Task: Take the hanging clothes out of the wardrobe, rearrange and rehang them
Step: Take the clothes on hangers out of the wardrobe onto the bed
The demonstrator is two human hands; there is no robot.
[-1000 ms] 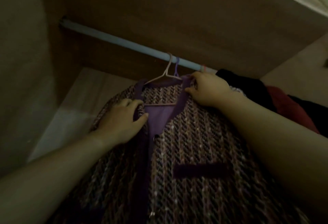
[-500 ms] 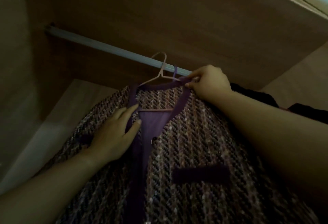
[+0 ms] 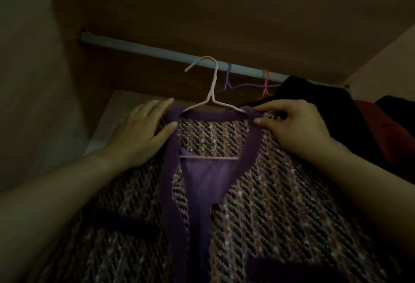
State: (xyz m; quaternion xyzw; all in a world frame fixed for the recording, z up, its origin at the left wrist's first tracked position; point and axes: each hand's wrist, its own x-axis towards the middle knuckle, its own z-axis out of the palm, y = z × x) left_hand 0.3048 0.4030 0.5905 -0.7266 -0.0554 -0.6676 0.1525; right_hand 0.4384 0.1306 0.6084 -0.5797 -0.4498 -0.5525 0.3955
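A purple tweed jacket (image 3: 280, 204) with plain purple trim hangs on a pale pink wire hanger (image 3: 212, 94). The hanger's hook sits at the grey wardrobe rail (image 3: 157, 52). My left hand (image 3: 143, 134) lies flat and open on the jacket's left shoulder, fingers spread. My right hand (image 3: 294, 125) pinches the purple collar trim at the right shoulder between thumb and fingers.
A purple hanger (image 3: 229, 78) and an orange hanger (image 3: 266, 80) hang on the rail to the right. Black clothing (image 3: 314, 94) and a red garment (image 3: 386, 134) crowd the right side. Wooden wardrobe walls close in at left and above.
The jacket and hanger have moved left, away from the other clothes. My left hand has slid up from the front trim onto the left shoulder. The right hand keeps hold of the collar.
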